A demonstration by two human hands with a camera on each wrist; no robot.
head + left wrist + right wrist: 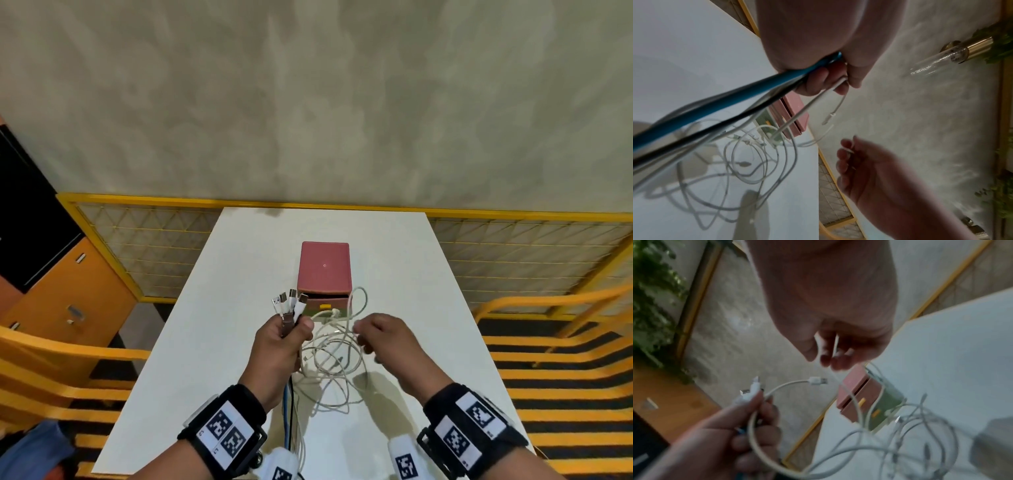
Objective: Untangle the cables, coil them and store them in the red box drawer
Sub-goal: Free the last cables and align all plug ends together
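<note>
a white tabletop [219, 308] stands against a mottled grey-beige wall [308, 102], with a yellow mesh fence [137, 246] running behind it and along both sides. yellow rails [51, 359] sit low on either side over a dark floor. an orange cabinet [68, 291] with a black top stands at the far left. in the wrist views green leaves [651, 288] show by the wall, and a brass fitting with a clear tube [953, 52] is fixed to it.

the red box [324, 270] sits near the middle of the tabletop, its drawer [325, 303] pulled slightly out toward the person, with a green front and a yellow handle.

the left hand [281, 346] is raised above the tabletop just in front of the box, its fingers [818, 81] curled tight round a bundle of cables [329, 356]. the plugs [289, 299] fan out above the fist, touching nothing, just left of the drawer. below the fist a blue cable [715, 104], a black one and pale ones run back toward the person.

the white cables loop in a loose tangle between the two hands, partly lying on the tabletop, with one loop reaching up beside the drawer's right edge.

the right hand [383, 339] hovers at the right edge of the tangle, its fingers [830, 360] bent and close together, pinching a thin white strand; the view there is blurred, so how firm the pinch is cannot be told.
</note>
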